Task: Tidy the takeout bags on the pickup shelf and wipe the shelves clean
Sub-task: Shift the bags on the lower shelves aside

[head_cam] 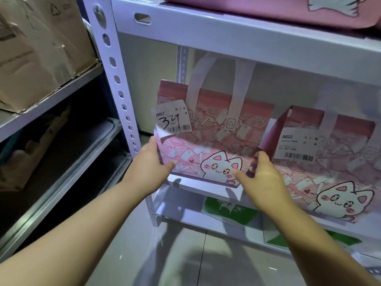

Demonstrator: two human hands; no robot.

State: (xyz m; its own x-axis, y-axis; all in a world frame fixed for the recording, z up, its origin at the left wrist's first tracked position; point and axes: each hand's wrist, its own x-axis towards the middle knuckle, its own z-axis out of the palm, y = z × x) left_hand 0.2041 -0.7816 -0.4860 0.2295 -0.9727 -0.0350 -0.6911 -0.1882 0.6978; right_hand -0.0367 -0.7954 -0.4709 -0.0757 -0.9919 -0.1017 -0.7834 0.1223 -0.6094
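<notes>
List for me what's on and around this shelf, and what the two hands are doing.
Surface: white metal shelf; its middle board carries two bags.
Job's things: left pink cat bag, upright at the board's front, with a label marked 34; right pink cat bag beside it. No cloth seen.
Clutter: green bags on the board below; another pink bag on the top board.
Hands: left hand grips the left pink cat bag's left edge; right hand grips its right edge.
Cables: nothing seen.
Surroundings: cardboard boxes on a grey rack to the left; tiled floor.
</notes>
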